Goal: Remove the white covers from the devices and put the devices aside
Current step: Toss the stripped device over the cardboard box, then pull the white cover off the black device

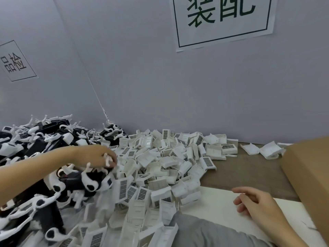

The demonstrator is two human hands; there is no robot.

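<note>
The left hand [99,156] has its fingers pinching a white prong on the devices [78,180] heap; right hand [256,202] hovers loosely spread. Light, stiff plastic; grip the black body.

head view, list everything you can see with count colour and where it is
black-and-white plastic devices: too many to count, black bodies with white clips, heaped at the left
white plastic covers with dark grilles: too many to count, white, piled across the middle, a few loose further right
brown wooden tabletop: one, brown, bare strip at the right
brown cardboard box: one, brown, right edge
white paper sheet: one, white, on the table near the person
white paper signs with dark characters: two, on the grey wall, one upper right, one at the left
grey clothing: one, grey, bottom centre
left hand: holds a white clip of a device at the heap's edge
right hand: relaxed over the paper, holds nothing
</note>
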